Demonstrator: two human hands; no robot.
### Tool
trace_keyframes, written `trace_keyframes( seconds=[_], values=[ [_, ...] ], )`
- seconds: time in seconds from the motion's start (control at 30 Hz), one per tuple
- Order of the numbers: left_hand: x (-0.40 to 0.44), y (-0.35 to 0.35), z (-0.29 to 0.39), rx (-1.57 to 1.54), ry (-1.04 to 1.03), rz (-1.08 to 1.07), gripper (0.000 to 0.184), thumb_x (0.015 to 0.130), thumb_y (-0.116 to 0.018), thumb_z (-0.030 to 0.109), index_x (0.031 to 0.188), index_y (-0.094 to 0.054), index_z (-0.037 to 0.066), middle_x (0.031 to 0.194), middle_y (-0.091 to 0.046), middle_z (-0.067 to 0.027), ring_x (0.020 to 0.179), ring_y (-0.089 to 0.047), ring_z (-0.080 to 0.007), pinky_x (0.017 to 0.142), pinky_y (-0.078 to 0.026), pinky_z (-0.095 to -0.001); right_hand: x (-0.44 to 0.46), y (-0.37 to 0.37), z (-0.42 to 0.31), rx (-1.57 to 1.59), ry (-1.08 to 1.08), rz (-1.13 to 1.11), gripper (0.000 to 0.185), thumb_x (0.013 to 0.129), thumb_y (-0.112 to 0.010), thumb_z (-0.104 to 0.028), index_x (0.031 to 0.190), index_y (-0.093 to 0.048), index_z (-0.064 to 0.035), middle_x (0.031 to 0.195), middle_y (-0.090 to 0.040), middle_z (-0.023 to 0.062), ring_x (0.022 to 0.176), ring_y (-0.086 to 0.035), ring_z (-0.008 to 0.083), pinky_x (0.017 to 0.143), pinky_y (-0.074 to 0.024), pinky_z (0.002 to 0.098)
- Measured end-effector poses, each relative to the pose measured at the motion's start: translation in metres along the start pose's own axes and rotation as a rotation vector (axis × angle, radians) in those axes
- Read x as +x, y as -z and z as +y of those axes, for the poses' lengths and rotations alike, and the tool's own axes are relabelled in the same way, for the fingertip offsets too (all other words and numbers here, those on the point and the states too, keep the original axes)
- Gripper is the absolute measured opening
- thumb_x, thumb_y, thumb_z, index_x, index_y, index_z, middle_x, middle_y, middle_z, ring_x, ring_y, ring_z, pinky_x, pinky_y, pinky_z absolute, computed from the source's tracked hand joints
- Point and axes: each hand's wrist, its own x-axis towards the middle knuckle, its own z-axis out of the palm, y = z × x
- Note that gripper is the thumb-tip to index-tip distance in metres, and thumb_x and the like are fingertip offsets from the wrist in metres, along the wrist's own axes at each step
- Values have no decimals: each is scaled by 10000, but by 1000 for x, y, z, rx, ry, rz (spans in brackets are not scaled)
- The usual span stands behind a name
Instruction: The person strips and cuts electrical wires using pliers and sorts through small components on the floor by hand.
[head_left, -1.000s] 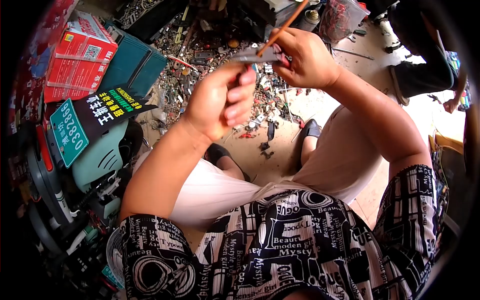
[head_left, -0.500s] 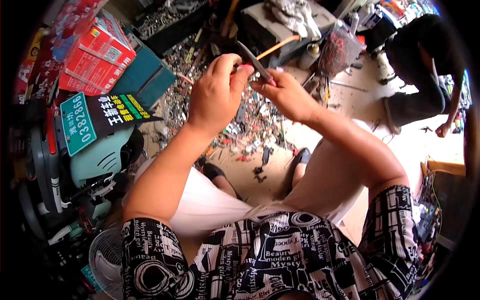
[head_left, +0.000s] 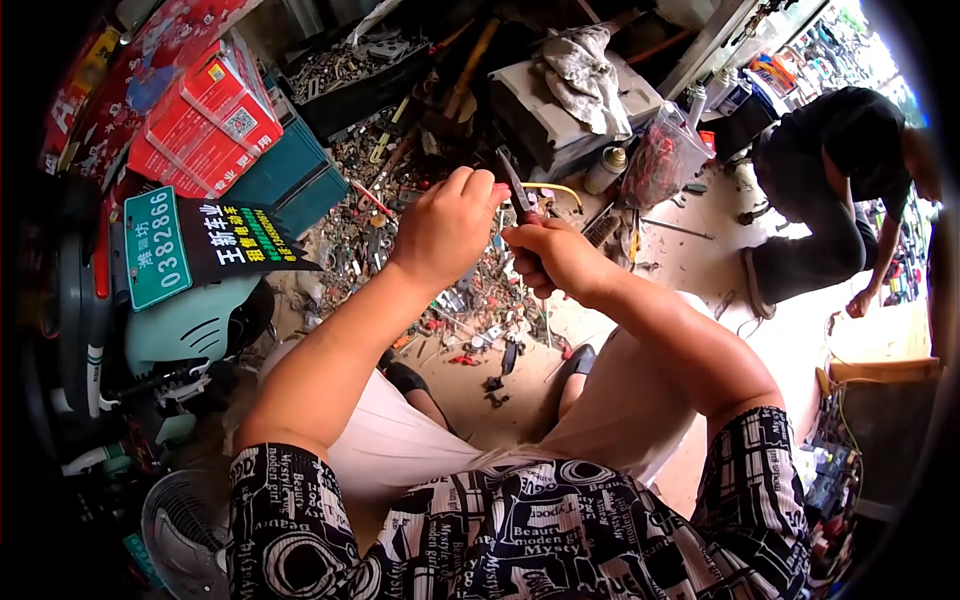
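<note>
My left hand (head_left: 447, 228) is raised in front of me, closed, its thumb and fingers pinched together. A small reddish bit shows at its fingertips; most of what it holds is hidden. My right hand (head_left: 562, 258) is wrapped around the base of a tool with a pointed grey metal blade (head_left: 517, 186). The blade points up and away, close beside the left fingertips. A yellow cable (head_left: 555, 188) curves out behind the blade to the right. Whether it runs into my left hand cannot be made out.
Scrap metal and small parts (head_left: 470, 310) litter the floor. At left are a red box (head_left: 205, 130), a teal box (head_left: 300, 185) and a scooter with a green plate (head_left: 157, 245). A cloth (head_left: 590, 80) lies on a pale case. Another person (head_left: 835, 190) crouches at right.
The view has shifted, and both hands appear lower. The blade stands more upright, and my right hand has turned. The yellow cable, straight before, now bends downward to the right.
</note>
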Motion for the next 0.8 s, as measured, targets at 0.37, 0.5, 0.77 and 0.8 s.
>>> trace_keyframes(
  seconds=[0.37,0.5,0.77,0.8],
  values=[
    [12,-17,-1,-267,280,14,307,967,-480,265,785,-506,19,646,-543,-157,566,-534,-336,503,-412,-414,19,-1,13,-339,278,286,201,869,-507,-160,699,-452,-70,588,-443,-12,517,-393,107,479,-336,281],
    [13,-11,-8,-982,876,-298,346,987,-428,335,772,-501,74,547,-439,1,378,-364,-122,351,-277,-268,16,3,12,-542,339,396,248,840,-524,-241,809,-525,5,675,-586,173,657,-593,300,643,-461,420],
    [-22,14,12,-1793,1145,-624,313,999,-386,335,802,-492,116,531,-350,84,356,-294,-30,319,-230,-190,9,42,6,-1137,1068,353,206,645,-622,-108,801,-498,-59,732,-517,142,678,-548,370,591,-451,455],
    [-27,16,20,-1806,1147,-698,361,1002,-382,390,806,-497,109,532,-343,86,359,-291,-23,321,-223,-188,8,47,4,-1183,1219,314,220,624,-627,-103,809,-514,-65,743,-515,132,679,-546,358,583,-449,450]
  ],
)
